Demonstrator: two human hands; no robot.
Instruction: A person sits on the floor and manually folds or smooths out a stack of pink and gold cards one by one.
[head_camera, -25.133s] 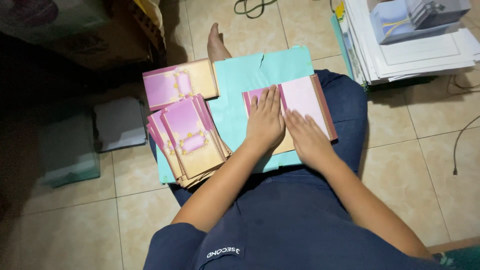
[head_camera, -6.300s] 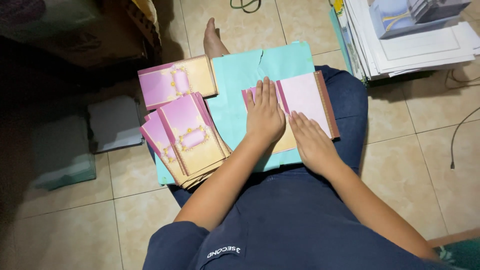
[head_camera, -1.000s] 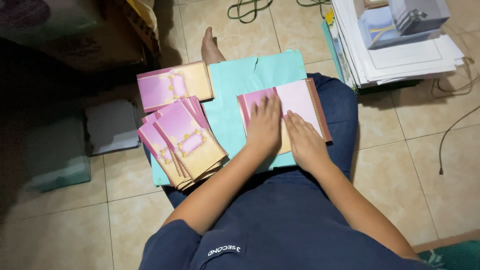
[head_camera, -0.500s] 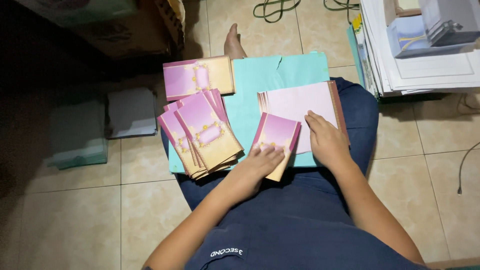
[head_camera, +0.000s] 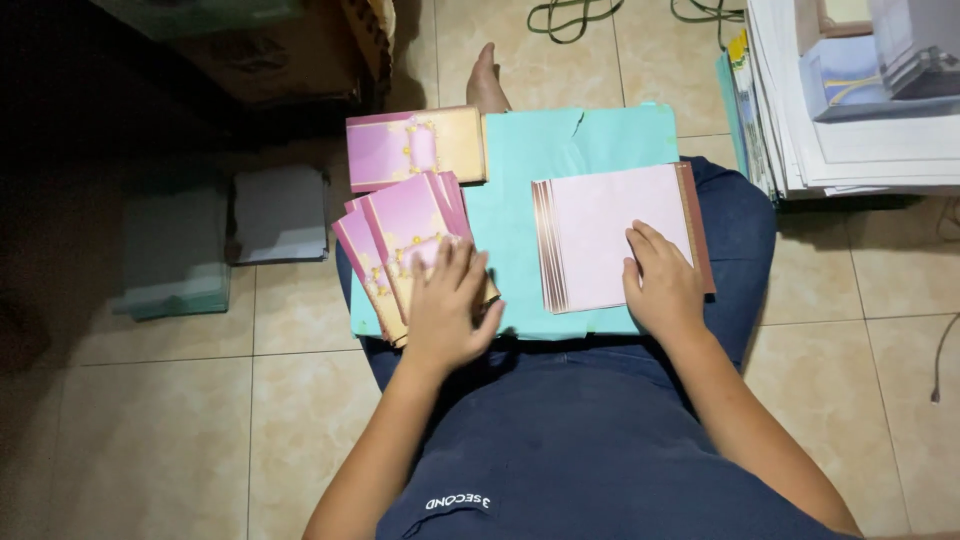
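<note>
I sit on the tiled floor (head_camera: 160, 420) with a teal sheet (head_camera: 575, 150) spread over my lap. My left hand (head_camera: 447, 310) lies flat, fingers spread, on top of a fanned pile of pink and gold cards (head_camera: 400, 235) that rests on the left part of the sheet and hangs a little over its edge; the grip is open, pressing down and closed around nothing. My right hand (head_camera: 660, 285) also lies flat and open, palm down on the lower right corner of a stack of pale pink sheets (head_camera: 600, 235) with brown striped edges, which sits on the right half of the teal sheet, over my thigh. The two piles are apart, with bare teal between them. A single pink and gold card (head_camera: 415, 148) lies just beyond the fanned pile, at the sheet's far left corner. My bare foot (head_camera: 487, 85) shows past the sheet. A tall pile of white paper (head_camera: 860, 150) stands on the floor to my right.
</note>
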